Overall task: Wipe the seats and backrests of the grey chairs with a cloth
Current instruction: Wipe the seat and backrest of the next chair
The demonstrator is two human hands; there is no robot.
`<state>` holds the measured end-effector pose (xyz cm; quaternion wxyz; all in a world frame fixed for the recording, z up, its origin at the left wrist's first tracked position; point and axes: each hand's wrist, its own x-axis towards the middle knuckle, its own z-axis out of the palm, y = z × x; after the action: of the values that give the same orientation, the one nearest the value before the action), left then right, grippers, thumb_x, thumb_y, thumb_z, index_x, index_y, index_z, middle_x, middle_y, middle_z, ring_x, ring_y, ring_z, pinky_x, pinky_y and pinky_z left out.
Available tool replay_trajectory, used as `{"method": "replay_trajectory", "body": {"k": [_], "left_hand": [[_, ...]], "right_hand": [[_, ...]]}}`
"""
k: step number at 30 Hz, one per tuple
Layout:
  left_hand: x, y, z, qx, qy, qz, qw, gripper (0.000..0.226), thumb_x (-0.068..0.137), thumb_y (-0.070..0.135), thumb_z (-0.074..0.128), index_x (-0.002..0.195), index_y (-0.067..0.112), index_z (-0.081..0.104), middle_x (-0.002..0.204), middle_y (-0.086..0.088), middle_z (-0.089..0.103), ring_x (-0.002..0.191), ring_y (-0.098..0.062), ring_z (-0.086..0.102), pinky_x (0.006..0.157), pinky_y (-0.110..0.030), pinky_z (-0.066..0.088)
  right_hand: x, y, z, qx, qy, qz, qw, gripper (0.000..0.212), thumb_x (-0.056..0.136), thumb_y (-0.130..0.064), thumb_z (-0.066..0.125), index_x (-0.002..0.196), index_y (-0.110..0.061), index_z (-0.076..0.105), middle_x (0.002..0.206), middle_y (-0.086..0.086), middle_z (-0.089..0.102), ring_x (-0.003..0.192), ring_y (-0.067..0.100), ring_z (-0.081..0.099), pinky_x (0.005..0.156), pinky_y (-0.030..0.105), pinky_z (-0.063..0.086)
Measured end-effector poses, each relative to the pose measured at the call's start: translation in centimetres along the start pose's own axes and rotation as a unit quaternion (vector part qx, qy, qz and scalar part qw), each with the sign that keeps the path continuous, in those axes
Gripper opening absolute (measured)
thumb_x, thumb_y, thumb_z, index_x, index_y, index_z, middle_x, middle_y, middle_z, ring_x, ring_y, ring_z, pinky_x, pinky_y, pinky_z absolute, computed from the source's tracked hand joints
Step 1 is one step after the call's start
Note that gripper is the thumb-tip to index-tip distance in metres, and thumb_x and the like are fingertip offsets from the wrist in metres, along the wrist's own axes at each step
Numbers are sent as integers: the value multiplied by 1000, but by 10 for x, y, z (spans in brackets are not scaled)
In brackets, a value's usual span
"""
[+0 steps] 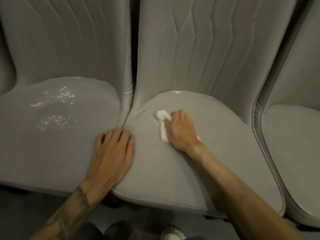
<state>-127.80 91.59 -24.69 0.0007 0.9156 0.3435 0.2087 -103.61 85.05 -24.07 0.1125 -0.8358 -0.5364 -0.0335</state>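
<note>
Three grey upholstered chairs stand side by side. My right hand (181, 129) presses a crumpled white cloth (162, 118) onto the seat of the middle chair (173, 170), near its back left part. The cloth sticks out to the left of my fingers, and a small corner shows by my wrist. My left hand (113, 153) lies flat with fingers spread, holding nothing, across the gap between the left chair's seat (43, 144) and the middle seat. Pale wet-looking specks (57, 108) glisten on the left seat. The ribbed backrests (199, 49) rise behind.
A third grey chair (294, 144) is at the right, partly cut off by the frame edge. Dark floor (26, 213) runs below the seat fronts. Shoes (173, 234) and dark trouser legs show at the bottom edge.
</note>
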Motion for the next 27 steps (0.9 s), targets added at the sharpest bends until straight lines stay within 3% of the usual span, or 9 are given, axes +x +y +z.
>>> {"method": "replay_trajectory", "body": {"k": [3,7,9,15,19,21,23,25,27], "left_hand": [[-1,0,2,6,-1,-3,1000,24,107,30,36,111,21,57,114,-1,59,101,-25,56,93,-45,40],[-1,3,1,7,-4,-10,1000,24,106,30,35,110,22,57,113,0,58,101,-25,56,93,-46,42],[0,5,0,7,-7,-16,1000,23,106,30,35,110,22,56,113,0,58,101,-25,56,93,-47,43],[-1,2,4,13,-1,-16,1000,23,105,30,38,114,21,57,116,-1,58,104,-26,56,95,-47,42],[-1,0,6,6,0,-12,1000,22,105,30,37,114,23,55,117,1,57,105,-24,56,95,-46,42],[-1,-1,8,4,6,-13,1000,20,104,29,38,113,23,55,117,1,57,105,-24,55,95,-46,42],[-2,-1,10,4,9,-13,1000,20,104,29,38,113,23,55,117,1,57,105,-24,55,95,-46,42],[-2,-2,11,-5,13,-12,1000,21,104,29,39,114,23,56,118,0,58,106,-23,56,95,-45,41],[-2,-3,12,-11,17,-13,1000,22,104,29,38,114,23,56,118,0,59,106,-23,56,95,-43,41]], "right_hand": [[-4,-3,2,65,0,-94,993,36,105,-38,40,118,-7,54,112,17,53,99,35,49,87,46,41],[46,43,-8,-11,-15,41,999,41,107,-37,35,123,-3,51,126,22,51,115,38,47,98,46,37],[56,29,-5,-49,-12,57,997,42,107,-37,31,123,-3,49,128,22,50,117,37,46,98,47,36],[18,-8,8,71,-16,-148,986,40,104,-42,40,120,-8,53,114,16,53,103,36,50,90,47,43],[67,46,-2,0,-13,31,999,42,107,-38,36,123,-2,51,125,24,51,115,39,47,98,47,36],[80,31,2,-25,-3,66,998,43,107,-37,33,123,0,50,129,25,50,118,39,46,97,47,33],[69,-12,16,18,1,-9,1000,40,106,-37,36,119,-3,53,123,22,53,110,39,49,92,47,34],[40,-45,24,55,-3,-154,987,39,104,-40,40,115,-6,56,112,18,55,98,36,51,85,46,37],[34,-40,19,55,-16,-225,973,39,104,-41,40,116,-7,55,110,16,54,96,34,51,85,45,39]]}}
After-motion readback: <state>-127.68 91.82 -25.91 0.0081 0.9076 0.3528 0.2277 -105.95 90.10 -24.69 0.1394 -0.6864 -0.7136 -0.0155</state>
